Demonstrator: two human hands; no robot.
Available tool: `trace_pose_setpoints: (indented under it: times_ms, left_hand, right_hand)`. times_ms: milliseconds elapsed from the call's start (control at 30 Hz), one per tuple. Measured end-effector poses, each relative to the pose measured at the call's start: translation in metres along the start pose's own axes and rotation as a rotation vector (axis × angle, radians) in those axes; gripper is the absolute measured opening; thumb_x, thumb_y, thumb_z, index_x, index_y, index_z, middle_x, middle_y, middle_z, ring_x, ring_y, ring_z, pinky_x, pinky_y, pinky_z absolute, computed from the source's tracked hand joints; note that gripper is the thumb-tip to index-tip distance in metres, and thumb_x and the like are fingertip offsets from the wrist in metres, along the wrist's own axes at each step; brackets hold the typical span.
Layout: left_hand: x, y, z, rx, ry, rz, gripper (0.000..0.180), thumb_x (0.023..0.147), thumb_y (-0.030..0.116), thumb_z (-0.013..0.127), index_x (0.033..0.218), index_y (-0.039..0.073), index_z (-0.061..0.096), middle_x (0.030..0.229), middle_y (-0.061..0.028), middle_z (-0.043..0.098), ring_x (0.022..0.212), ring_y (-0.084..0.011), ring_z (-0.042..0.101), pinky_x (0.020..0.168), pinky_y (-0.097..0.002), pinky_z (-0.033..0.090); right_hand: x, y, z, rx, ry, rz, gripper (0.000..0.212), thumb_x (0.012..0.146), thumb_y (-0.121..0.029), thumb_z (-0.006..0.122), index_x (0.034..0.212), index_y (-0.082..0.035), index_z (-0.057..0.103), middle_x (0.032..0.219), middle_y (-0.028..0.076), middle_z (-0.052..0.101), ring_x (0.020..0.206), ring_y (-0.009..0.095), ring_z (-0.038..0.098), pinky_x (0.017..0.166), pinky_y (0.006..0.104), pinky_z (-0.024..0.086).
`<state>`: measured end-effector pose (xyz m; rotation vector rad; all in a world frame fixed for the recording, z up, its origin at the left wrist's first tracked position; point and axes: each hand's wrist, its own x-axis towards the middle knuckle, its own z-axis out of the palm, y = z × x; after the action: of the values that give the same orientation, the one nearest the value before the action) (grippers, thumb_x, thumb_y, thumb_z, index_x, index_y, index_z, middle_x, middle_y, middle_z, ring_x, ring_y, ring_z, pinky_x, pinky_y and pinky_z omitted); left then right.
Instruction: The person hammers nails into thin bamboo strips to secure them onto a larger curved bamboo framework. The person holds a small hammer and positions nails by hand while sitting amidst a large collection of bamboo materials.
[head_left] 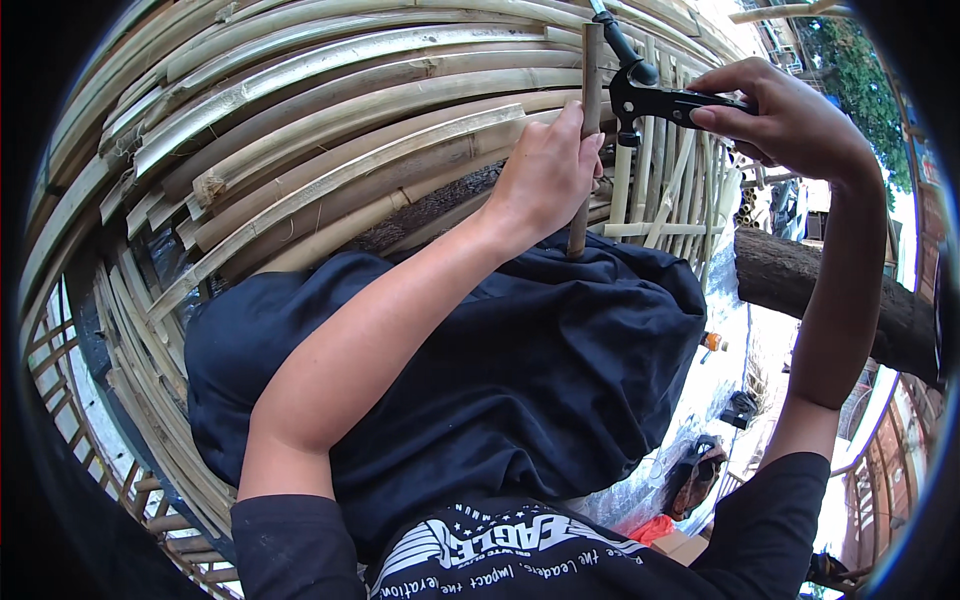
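Along the far left, a slatted rail (66, 378) curves down the rim, and beside it a bundle of split bamboo strips (150, 360) slants toward the lap. Above these lie longer bamboo pieces (330, 110), their rough cut ends staggered at the left and their lengths running right, past the hands. Dark cloth (480, 360) covers the lap, its upper folds bordering the bamboo. The left hand (545, 180) has its grip closed around a wooden stick (592, 68), which stands nearly upright; the top end rises well past the fingers, and the lower end comes down at the cloth's upper edge. Just right of the stick, with a narrow gap between, is the head of a black hammer (655, 102), its handle pointing right. Below, near the cloth's right edge, a small orange bottle (713, 342) lies on silvery sheeting (690, 415); its contents are too small to make out. The right hand (780, 115) has its grip closed on the hammer's handle, thumb along the near side. Behind that forearm, a thick dark log (785, 275) reaches toward the right rim.
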<state>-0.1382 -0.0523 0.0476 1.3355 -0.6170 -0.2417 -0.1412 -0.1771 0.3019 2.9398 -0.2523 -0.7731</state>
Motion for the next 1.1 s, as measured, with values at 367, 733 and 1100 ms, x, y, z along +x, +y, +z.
trace_pose_setpoints:
  times_ms: [367, 733, 1100]
  left_hand:
    - [0.003, -0.017, -0.027, 0.018, 0.041, -0.255, 0.016, 0.107, 0.012, 0.052, 0.106, -0.003, 0.057, 0.079, -0.0131, 0.074, 0.072, -0.0232, 0.076, 0.062, -0.0355, 0.062]
    - [0.007, -0.041, -0.027, -0.147, -0.030, -0.288, 0.022, 0.111, 0.021, 0.048, 0.116, 0.000, 0.051, 0.092, -0.0146, 0.073, 0.078, -0.0233, 0.076, 0.060, -0.0363, 0.064]
    - [0.036, -0.011, -0.009, 0.881, -0.109, -0.069, 0.043, 0.102, 0.037, 0.059, 0.099, -0.005, 0.066, 0.083, -0.0269, 0.072, 0.081, -0.0462, 0.072, 0.076, -0.0537, 0.059]
  right_hand:
    - [-0.031, -0.014, 0.033, -0.109, 0.097, -0.013, 0.052, 0.096, -0.049, 0.072, 0.125, -0.005, 0.072, 0.118, 0.017, 0.069, 0.102, 0.028, 0.066, 0.088, 0.0385, 0.052]
    - [-0.078, 0.033, 0.050, 0.459, 0.123, 0.076, 0.046, 0.096, -0.036, 0.075, 0.126, -0.001, 0.070, 0.102, 0.011, 0.068, 0.068, 0.011, 0.064, 0.060, 0.0264, 0.050]
    - [-0.059, 0.023, 0.201, 1.252, 0.478, 0.031, 0.034, 0.098, -0.017, 0.074, 0.127, 0.001, 0.068, 0.074, -0.005, 0.062, 0.058, 0.000, 0.051, 0.049, 0.0201, 0.039]
